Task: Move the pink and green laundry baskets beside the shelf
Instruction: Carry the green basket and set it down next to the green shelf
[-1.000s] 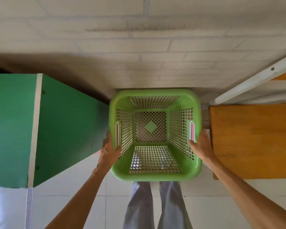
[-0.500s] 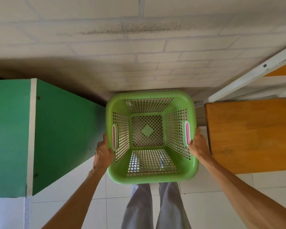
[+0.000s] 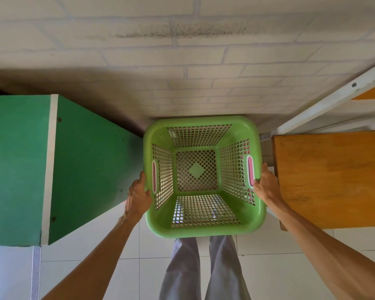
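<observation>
Head view, basket: one green basket (image 3: pixel 204 176), empty, seen from straight above, at the picture's centre with its far rim close to the brick wall (image 3: pixel 182 61).
Neighbours: green shelf (image 3: pixel 91 161) at 9 o'clock of the basket, just beside it; orange wooden surface (image 3: pixel 331 180) at 3 o'clock, also just beside.
Left hand (image 3: pixel 138 194): clenched on the basket's rim at 9 o'clock, by the pink handle insert.
Right hand (image 3: pixel 266 182): clenched on the rim at 3 o'clock, thumb by the other pink insert.
Floor: white tiles (image 3: pixel 268 267); whether the basket's base touches them cannot be told from above.
Step, as I judge it: lowering the basket into the gap beside the shelf.
Doing it well: keep both sides level, lower straight down, mind knuckles against shelf and wood, let go only once it sits flat.
Count: baskets seen, one; pink basket, none in view; hands, two; pink inserts, two.
</observation>
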`<state>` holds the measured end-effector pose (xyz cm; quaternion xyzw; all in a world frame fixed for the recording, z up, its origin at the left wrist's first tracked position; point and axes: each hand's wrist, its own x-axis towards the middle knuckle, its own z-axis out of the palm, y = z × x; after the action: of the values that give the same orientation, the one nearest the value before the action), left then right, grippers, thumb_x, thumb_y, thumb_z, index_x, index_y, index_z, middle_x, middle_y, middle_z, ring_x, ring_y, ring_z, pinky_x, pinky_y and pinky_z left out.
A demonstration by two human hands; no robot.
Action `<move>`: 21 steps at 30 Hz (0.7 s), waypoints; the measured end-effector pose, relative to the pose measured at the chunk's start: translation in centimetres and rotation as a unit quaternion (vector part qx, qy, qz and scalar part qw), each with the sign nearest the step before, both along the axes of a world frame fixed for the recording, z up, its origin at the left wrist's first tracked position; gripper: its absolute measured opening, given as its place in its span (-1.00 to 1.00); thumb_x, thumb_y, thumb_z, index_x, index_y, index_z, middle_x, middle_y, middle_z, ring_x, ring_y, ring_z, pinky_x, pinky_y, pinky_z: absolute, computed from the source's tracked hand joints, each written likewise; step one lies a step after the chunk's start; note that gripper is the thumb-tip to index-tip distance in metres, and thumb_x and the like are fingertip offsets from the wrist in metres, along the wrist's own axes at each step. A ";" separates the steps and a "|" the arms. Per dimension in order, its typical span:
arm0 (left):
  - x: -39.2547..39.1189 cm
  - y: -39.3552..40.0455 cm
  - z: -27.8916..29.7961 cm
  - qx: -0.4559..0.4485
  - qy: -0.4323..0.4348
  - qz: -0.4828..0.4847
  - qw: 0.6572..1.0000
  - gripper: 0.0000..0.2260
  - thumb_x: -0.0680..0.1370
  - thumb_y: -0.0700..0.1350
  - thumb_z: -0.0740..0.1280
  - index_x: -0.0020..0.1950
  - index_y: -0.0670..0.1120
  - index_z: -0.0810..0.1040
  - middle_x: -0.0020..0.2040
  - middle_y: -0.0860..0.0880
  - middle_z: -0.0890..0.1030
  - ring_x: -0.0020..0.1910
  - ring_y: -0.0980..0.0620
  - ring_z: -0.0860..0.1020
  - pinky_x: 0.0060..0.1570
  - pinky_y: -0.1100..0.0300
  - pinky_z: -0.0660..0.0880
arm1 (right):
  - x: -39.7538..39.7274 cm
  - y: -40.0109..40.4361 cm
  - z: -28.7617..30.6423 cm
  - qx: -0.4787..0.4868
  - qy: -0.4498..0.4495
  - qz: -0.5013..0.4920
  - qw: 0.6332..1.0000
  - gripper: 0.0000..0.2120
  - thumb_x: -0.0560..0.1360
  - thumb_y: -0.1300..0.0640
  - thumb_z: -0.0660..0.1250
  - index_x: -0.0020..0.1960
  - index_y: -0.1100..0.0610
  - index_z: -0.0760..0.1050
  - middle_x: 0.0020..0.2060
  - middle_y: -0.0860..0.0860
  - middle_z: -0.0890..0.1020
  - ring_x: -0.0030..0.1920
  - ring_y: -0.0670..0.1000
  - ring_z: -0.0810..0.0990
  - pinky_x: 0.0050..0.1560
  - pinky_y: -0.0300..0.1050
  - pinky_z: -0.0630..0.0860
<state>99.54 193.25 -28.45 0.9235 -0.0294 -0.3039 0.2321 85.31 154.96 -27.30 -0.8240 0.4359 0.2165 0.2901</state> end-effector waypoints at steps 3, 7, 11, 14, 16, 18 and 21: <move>0.5 0.2 -0.2 0.001 0.010 -0.007 1.000 -0.44 0.48 -0.26 0.41 0.43 -0.03 0.32 0.06 -0.11 0.64 -0.05 -0.13 0.67 -0.18 -0.16 0.67 | 0.0 -0.1 0.6 0.007 0.004 0.019 1.000 -0.47 0.54 0.41 0.26 0.48 0.30 0.22 -0.14 0.14 0.61 -0.44 -0.04 0.57 -0.61 -0.31 0.47; 1.0 -0.1 0.6 0.004 0.021 -0.002 1.000 -0.46 0.46 -0.29 0.41 0.39 -0.01 0.37 0.07 -0.12 0.64 0.00 -0.17 0.67 -0.11 -0.17 0.66 | 0.1 -0.8 1.1 0.026 0.037 0.042 0.998 -0.57 0.54 0.31 0.34 0.36 0.26 0.30 -0.15 0.13 0.62 -0.41 0.01 0.60 -0.51 -0.11 0.58; 0.9 -1.5 4.1 -0.007 0.038 -0.006 0.999 -0.43 0.51 -0.24 0.41 0.48 -0.09 0.31 0.22 -0.15 0.58 0.18 -0.18 0.58 0.13 -0.16 0.57 | 0.6 -1.0 4.2 0.066 0.062 0.083 0.992 -0.46 0.58 0.16 0.33 0.47 0.21 0.19 -0.20 0.00 0.56 -0.38 -0.05 0.56 -0.54 -0.28 0.40; 1.5 -2.8 8.7 -0.026 0.048 -0.004 0.998 -0.39 0.52 -0.12 0.41 0.52 0.00 0.26 0.30 -0.11 0.52 0.25 -0.15 0.51 0.22 -0.08 0.47 | 1.6 -0.4 9.2 0.094 0.050 0.109 0.988 -0.36 0.61 0.06 0.29 0.57 0.15 0.06 0.24 0.17 0.59 0.06 0.17 0.67 -0.27 -0.27 0.50; 2.0 -3.6 12.1 -0.042 0.055 -0.026 0.997 -0.43 0.52 -0.07 0.41 0.50 0.03 0.30 0.25 -0.04 0.52 0.21 -0.08 0.51 0.21 -0.03 0.46 | 2.2 -0.2 13.2 0.111 0.033 0.115 0.987 -0.40 0.63 -0.01 0.22 0.58 0.12 0.08 0.40 0.18 0.47 0.24 0.19 0.59 0.08 -0.10 0.53; 2.5 -4.2 15.7 -0.066 0.063 -0.048 0.995 -0.51 0.48 0.00 0.41 0.39 0.09 0.38 0.24 0.01 0.54 0.21 -0.05 0.53 0.24 -0.03 0.48 | 2.6 0.0 17.4 0.113 0.024 0.102 0.988 -0.45 0.65 -0.04 0.17 0.56 0.14 0.15 0.43 0.16 0.44 0.32 0.18 0.53 0.22 -0.06 0.45; 4.0 -5.6 21.7 -0.074 0.053 -0.105 0.990 -0.45 0.49 0.08 0.39 0.46 0.10 0.32 0.37 -0.01 0.47 0.34 -0.05 0.46 0.38 -0.14 0.40 | 2.7 -0.1 23.5 0.102 0.021 0.080 0.991 -0.42 0.64 -0.17 0.08 0.51 0.18 0.24 0.41 0.17 0.46 0.31 0.15 0.54 0.20 -0.07 0.44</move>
<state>103.49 187.62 -6.79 0.8781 -0.1365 -0.3724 0.2676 88.04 154.84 -3.84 -0.8178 0.3501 0.2998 0.3447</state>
